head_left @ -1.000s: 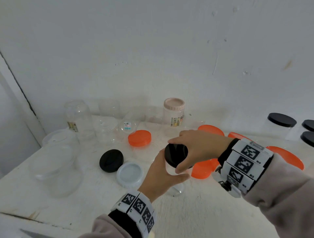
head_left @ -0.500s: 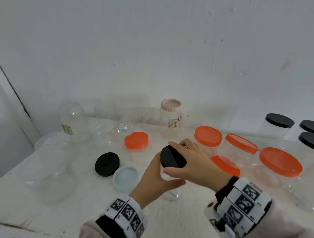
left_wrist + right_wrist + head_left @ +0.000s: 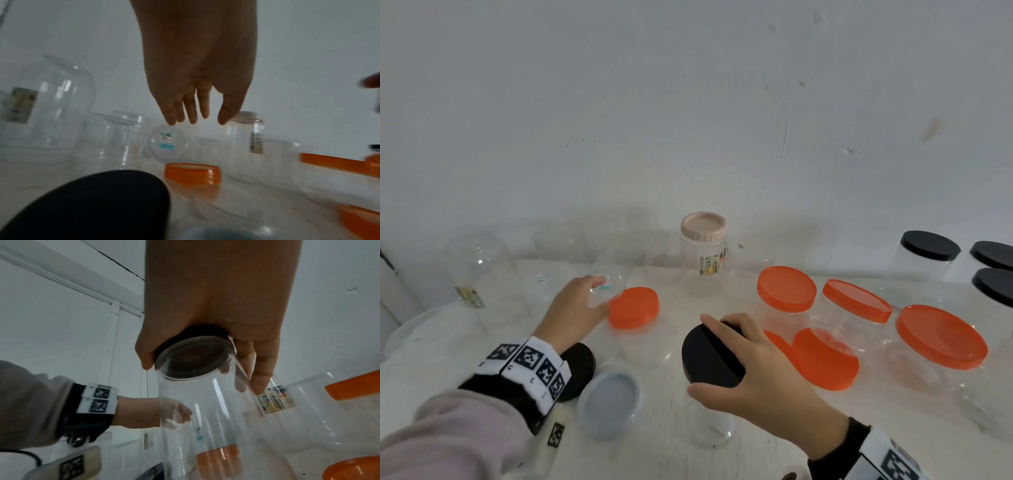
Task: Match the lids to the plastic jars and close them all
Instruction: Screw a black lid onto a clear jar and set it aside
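My right hand (image 3: 702, 354) grips the black lid (image 3: 710, 363) seated on a clear jar (image 3: 710, 431) near the table's front middle. In the right wrist view the same hand (image 3: 203, 369) curls round that lid (image 3: 193, 360), and the jar (image 3: 216, 426) hangs below it. My left hand (image 3: 599, 291) reaches back left with straight fingers and holds nothing. It is at a small clear labelled jar (image 3: 607, 286) lying on its side beside an orange-lidded jar (image 3: 633, 308). The left wrist view shows that hand (image 3: 197, 121) just above the labelled jar (image 3: 167, 142).
A loose black lid (image 3: 582, 366) and a grey-white lid (image 3: 609, 404) lie at front left. Several open clear jars (image 3: 479, 267) stand back left, a beige-lidded jar (image 3: 703, 240) at the back. Orange-lidded jars (image 3: 941, 335) and black-lidded jars (image 3: 928, 250) crowd the right.
My left hand has let go of the black-lidded jar and moved back left to the small labelled jar. The right hand still grips the black lid.
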Action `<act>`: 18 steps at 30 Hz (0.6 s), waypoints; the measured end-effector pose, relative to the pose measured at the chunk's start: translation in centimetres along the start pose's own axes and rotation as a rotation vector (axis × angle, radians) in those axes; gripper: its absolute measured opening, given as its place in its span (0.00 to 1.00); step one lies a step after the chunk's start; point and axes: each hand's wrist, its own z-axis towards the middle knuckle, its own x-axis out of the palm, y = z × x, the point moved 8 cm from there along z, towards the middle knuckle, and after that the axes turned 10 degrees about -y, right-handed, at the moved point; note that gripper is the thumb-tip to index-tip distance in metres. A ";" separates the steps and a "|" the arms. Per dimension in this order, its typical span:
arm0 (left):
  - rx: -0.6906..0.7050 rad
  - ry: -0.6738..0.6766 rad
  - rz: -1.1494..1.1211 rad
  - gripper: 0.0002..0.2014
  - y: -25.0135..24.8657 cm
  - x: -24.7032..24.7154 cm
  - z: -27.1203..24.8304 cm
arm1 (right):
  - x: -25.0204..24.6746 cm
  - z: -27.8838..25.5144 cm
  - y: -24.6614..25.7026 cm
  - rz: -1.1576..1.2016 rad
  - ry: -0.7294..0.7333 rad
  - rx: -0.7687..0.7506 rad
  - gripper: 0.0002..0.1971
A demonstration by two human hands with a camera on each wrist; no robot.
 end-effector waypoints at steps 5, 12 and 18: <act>-0.157 -0.113 0.148 0.30 5.7 -1.5 5.2 | 0.0 -0.1 -0.2 0.006 -0.003 0.022 0.46; -0.248 0.011 0.338 0.38 10.0 -1.4 7.5 | -0.2 -0.6 -0.3 0.021 0.052 0.029 0.47; -0.316 0.122 0.333 0.68 10.3 -0.3 6.9 | -7.6 -0.3 0.9 0.027 -0.107 -0.052 0.38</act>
